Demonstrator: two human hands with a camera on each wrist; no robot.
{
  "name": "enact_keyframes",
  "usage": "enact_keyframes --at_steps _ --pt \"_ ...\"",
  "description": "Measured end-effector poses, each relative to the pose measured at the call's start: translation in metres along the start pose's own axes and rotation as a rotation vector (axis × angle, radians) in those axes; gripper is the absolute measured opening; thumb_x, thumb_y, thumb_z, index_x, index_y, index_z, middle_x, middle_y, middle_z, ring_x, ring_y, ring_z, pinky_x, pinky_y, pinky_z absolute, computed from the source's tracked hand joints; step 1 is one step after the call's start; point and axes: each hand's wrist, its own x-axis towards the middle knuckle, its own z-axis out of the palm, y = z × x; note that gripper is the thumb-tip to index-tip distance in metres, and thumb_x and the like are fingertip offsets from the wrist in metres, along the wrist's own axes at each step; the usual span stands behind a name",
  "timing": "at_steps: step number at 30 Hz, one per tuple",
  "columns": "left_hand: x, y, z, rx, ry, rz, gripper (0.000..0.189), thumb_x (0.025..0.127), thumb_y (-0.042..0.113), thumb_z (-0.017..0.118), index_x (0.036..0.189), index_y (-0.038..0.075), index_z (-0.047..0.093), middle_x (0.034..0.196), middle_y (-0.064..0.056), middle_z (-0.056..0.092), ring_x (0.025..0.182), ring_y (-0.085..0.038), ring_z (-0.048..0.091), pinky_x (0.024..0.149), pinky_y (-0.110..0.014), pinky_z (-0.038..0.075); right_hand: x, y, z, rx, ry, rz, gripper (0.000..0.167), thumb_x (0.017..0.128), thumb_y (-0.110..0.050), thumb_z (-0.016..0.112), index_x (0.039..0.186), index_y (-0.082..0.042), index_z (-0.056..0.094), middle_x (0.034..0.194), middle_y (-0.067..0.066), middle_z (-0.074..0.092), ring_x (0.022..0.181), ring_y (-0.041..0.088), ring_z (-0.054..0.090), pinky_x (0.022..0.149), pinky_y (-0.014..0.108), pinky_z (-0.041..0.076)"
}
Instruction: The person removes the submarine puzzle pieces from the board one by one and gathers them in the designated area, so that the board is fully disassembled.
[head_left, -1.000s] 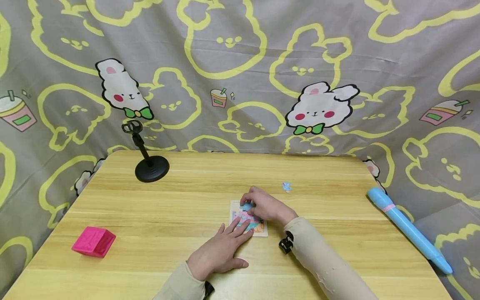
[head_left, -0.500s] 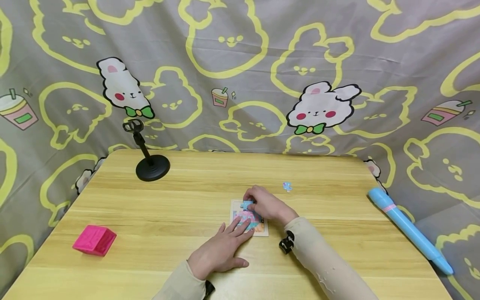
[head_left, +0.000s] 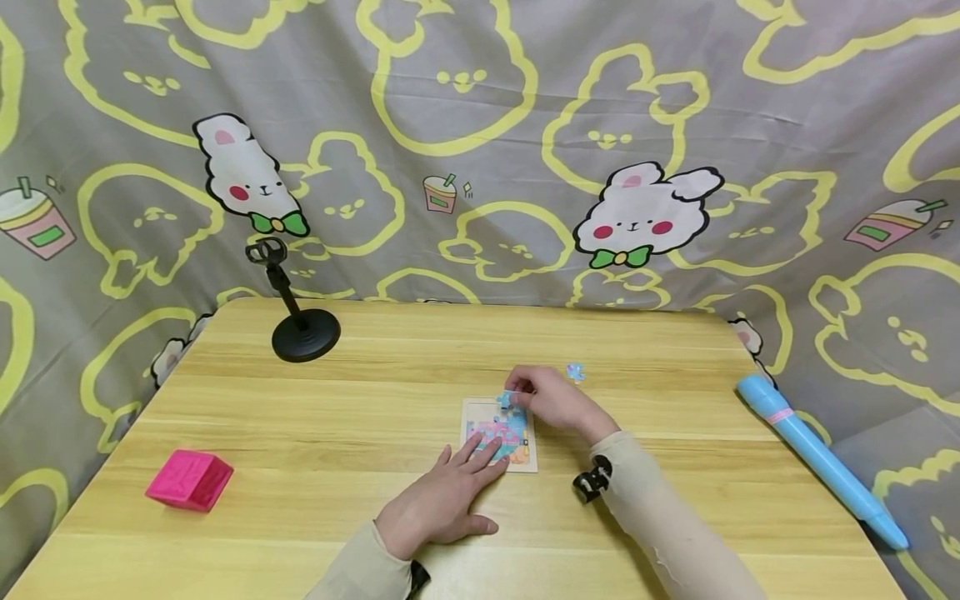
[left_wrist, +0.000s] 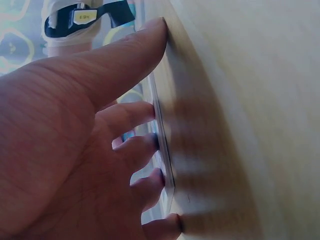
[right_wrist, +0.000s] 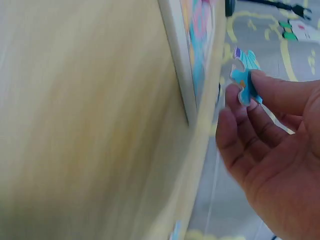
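Observation:
A small jigsaw puzzle in a pale frame (head_left: 467, 417) lies on the table, part of its picture filled in with pink and blue. My left hand (head_left: 442, 502) rests flat with its fingertips on the lower left of the puzzle; in the left wrist view its fingers (left_wrist: 132, 117) touch the frame's edge. Over the puzzle's upper right corner, my right hand (head_left: 553, 402) pinches a blue puzzle piece (right_wrist: 245, 77) between thumb and fingers, lifted off the board. Another blue puzzle piece (head_left: 575, 372) lies loose on the table beyond the right hand.
At the back left stands a black microphone stand (head_left: 305, 335). A pink block (head_left: 190, 481) sits at the left. Along the right edge lies a long blue pen-shaped object (head_left: 821, 462). A patterned curtain (head_left: 495, 183) hangs behind the wooden table (head_left: 360, 400).
My right hand has moved right and slightly back, lifting the blue puzzle piece from the upper middle of the board to its upper right corner. The left hand has stayed in place.

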Motion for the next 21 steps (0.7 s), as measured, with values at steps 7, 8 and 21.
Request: enact_keyframes --at_steps 7,8,21 --pt "0.000 0.001 0.001 0.007 0.002 -0.007 0.079 0.087 0.045 0.071 0.152 0.015 0.039 0.160 -0.007 0.024 0.147 -0.030 0.013 0.110 -0.058 0.025 -0.017 0.031 -0.038 0.048 0.093 0.007 0.008 0.092 -0.001 0.064 0.095 -0.007 0.068 0.083 0.002 0.062 0.078 0.018 0.058 0.069 0.033 0.051" --pt "0.000 0.001 0.001 0.005 0.002 -0.006 0.079 0.087 0.045 0.071 0.152 0.014 0.039 0.160 -0.007 0.024 0.147 -0.030 0.013 0.110 -0.058 0.025 -0.021 0.036 -0.045 0.050 0.103 0.022 0.008 0.091 0.000 0.064 0.095 -0.005 0.069 0.083 0.003 0.063 0.078 0.019 0.058 0.068 0.033 0.052" --pt "-0.001 0.001 0.001 -0.010 -0.002 -0.002 0.079 0.087 0.044 0.072 0.152 0.014 0.039 0.160 -0.008 0.024 0.147 -0.030 0.013 0.110 -0.058 0.025 -0.046 0.099 -0.097 -0.056 0.173 0.148 0.008 0.091 0.004 0.062 0.095 0.000 0.067 0.083 0.007 0.062 0.078 0.021 0.056 0.069 0.034 0.048"
